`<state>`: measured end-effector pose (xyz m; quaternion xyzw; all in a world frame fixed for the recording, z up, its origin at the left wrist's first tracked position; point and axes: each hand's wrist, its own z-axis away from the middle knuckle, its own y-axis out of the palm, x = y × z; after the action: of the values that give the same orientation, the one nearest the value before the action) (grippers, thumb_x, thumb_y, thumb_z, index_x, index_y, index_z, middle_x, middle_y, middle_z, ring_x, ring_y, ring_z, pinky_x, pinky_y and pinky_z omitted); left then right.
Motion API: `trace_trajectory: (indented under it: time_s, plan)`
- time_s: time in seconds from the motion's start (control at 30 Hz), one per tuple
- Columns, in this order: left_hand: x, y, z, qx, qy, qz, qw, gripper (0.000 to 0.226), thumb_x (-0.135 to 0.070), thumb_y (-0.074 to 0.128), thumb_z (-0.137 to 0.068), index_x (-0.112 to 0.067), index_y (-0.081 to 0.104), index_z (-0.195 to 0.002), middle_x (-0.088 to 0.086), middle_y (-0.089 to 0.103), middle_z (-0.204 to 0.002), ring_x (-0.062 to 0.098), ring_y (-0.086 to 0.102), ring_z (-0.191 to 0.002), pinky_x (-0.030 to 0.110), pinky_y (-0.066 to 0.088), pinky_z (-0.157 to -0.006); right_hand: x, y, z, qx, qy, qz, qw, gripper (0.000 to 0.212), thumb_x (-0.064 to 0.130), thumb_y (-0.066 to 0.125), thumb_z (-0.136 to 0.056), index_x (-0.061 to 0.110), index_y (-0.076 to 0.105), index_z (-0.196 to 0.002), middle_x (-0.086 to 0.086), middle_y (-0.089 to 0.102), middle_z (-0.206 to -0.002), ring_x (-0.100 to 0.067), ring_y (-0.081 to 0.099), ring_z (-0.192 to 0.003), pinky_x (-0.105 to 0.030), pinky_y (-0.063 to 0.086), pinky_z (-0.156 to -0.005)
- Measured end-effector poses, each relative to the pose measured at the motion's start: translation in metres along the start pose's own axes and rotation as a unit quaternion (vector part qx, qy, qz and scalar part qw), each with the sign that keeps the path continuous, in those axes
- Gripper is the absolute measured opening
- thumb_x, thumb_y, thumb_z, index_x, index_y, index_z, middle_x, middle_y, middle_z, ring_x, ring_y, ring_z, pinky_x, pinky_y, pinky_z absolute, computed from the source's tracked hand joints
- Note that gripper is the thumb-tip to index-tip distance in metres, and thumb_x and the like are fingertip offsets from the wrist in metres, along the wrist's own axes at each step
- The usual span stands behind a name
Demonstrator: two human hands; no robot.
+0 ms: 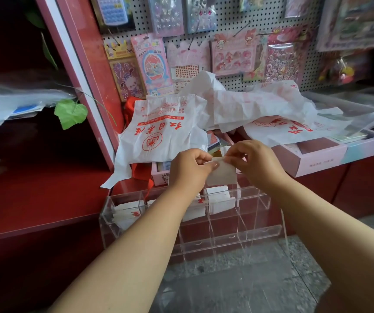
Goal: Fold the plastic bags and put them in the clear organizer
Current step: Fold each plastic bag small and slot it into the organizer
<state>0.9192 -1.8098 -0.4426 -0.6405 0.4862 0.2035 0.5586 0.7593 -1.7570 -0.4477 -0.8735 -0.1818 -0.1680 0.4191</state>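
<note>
folded bag point(222, 173) pinched at top edge by left hand point(190, 169) and right hand point(257, 162) | organizer point(258, 231) directly below both hands | bag held flat-upright | open slot nearer right hand

Large red Chinese characters run upside down across the white plastic carrier bag point(159, 129) spread at about eleven o'clock from the hands; they look like 红日东渡, the last two uncertain. Below them sits a round red emblem, and above them rows of small red print too fine to read. The second white plastic bag point(290, 129), at two o'clock, shows part of the same red lettering. A pink sticker card point(151, 64) on the grey pegboard point(226, 23) bears "10" and "3" among unclear characters.
</note>
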Motion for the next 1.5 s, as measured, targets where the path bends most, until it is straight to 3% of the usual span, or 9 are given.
trace_trajectory:
  time_s: [0.43, 0.63, 0.77, 0.9, 1.03, 1.23, 1.37, 1.43, 1.5]
  plan:
    - [0.042, 0.033, -0.007, 0.007, -0.022, -0.019, 1.000, 0.008, -0.028, 0.077, -0.082, -0.025, 0.071, -0.084, -0.010, 0.068, -0.079, 0.008, 0.063, -0.075, 0.022, 0.049, -0.066, -0.046, 0.044, 0.001, 0.008, 0.002, -0.001, 1.000, 0.007, 0.022, 0.078, -0.079, 0.016, 0.075, -0.081, 0.005, 0.061, -0.078, -0.015, 0.048, -0.079, -0.031, 0.038, -0.071]
    - [0.054, 0.040, -0.003, 0.037, -0.034, -0.076, 0.996, 0.013, -0.030, 0.076, -0.083, -0.024, 0.070, -0.073, -0.014, 0.064, -0.070, 0.008, 0.060, -0.070, 0.022, 0.043, -0.063, -0.050, 0.051, 0.005, 0.081, 0.052, 0.021, 0.995, 0.010, 0.024, 0.078, -0.079, 0.015, 0.078, -0.084, -0.001, 0.057, -0.082, -0.019, 0.049, -0.089, -0.034, 0.040, -0.076]
    - [0.059, 0.044, -0.006, 0.036, -0.023, -0.122, 0.992, 0.017, -0.032, 0.076, -0.083, -0.024, 0.073, -0.068, -0.003, 0.061, -0.094, 0.015, 0.061, -0.084, 0.023, 0.043, -0.072, -0.051, 0.049, 0.006, 0.119, 0.058, 0.030, 0.991, 0.009, 0.024, 0.076, -0.082, 0.018, 0.079, -0.087, 0.001, 0.053, -0.082, -0.013, 0.046, -0.086, -0.026, 0.033, -0.070]
    - [0.061, 0.047, -0.010, 0.063, -0.040, -0.186, 0.980, 0.041, -0.039, 0.074, -0.084, -0.028, 0.057, -0.048, 0.004, 0.058, -0.109, 0.024, 0.061, -0.097, 0.034, 0.053, -0.081, -0.054, 0.057, 0.004, 0.143, 0.063, 0.043, 0.987, 0.005, 0.021, 0.078, -0.079, 0.018, 0.080, -0.076, 0.005, 0.065, -0.068, -0.010, 0.055, -0.068, -0.024, 0.043, -0.066]
    - [0.058, 0.050, -0.014, 0.066, -0.063, -0.212, 0.973, 0.025, -0.046, 0.071, -0.084, -0.023, 0.075, -0.074, 0.004, 0.057, -0.115, 0.028, 0.061, -0.098, 0.036, 0.054, -0.085, -0.056, 0.066, 0.004, 0.161, 0.087, 0.092, 0.979, 0.020, 0.028, 0.071, -0.083, 0.016, 0.077, -0.069, 0.004, 0.055, -0.064, -0.021, 0.052, -0.073, -0.034, 0.053, -0.071]
    - [0.063, 0.049, -0.008, 0.031, -0.018, -0.172, 0.984, 0.024, -0.039, 0.064, -0.092, -0.021, 0.078, -0.085, 0.003, 0.053, -0.103, 0.025, 0.057, -0.092, 0.027, 0.045, -0.075, -0.046, 0.055, 0.003, 0.131, 0.128, 0.022, 0.983, 0.046, 0.017, 0.066, -0.084, 0.013, 0.051, -0.041, -0.003, 0.043, -0.043, -0.012, 0.036, -0.047, -0.024, 0.033, -0.051]
    - [0.057, 0.038, -0.002, -0.054, -0.015, -0.097, 0.994, 0.013, -0.024, 0.065, -0.091, -0.016, 0.076, -0.089, 0.003, 0.051, -0.106, 0.019, 0.054, -0.101, 0.014, 0.032, -0.080, -0.040, 0.050, 0.004, 0.094, 0.111, 0.006, 0.989, 0.038, 0.015, 0.065, -0.084, -0.004, 0.059, -0.052, -0.019, 0.057, -0.056, -0.014, 0.046, -0.053, -0.026, 0.046, -0.061]
    - [0.051, 0.028, 0.002, -0.106, -0.056, -0.070, 0.990, 0.014, -0.023, 0.063, -0.093, -0.016, 0.073, -0.100, 0.005, 0.047, -0.120, 0.016, 0.048, -0.111, 0.007, 0.024, -0.080, -0.036, 0.051, 0.006, 0.079, 0.105, 0.012, 0.991, 0.036, 0.016, 0.066, -0.085, -0.004, 0.062, -0.055, -0.019, 0.058, -0.066, -0.019, 0.052, -0.069, -0.033, 0.042, -0.058]
    - [0.049, 0.018, 0.000, -0.136, -0.105, -0.046, 0.984, 0.026, -0.025, 0.061, -0.094, -0.017, 0.066, -0.118, 0.006, 0.038, -0.138, 0.014, 0.044, -0.119, 0.009, 0.024, -0.085, -0.030, 0.052, 0.007, 0.072, 0.109, 0.004, 0.991, 0.037, 0.017, 0.066, -0.087, -0.004, 0.059, -0.056, -0.015, 0.056, -0.074, -0.017, 0.046, -0.072, -0.022, 0.033, -0.055]
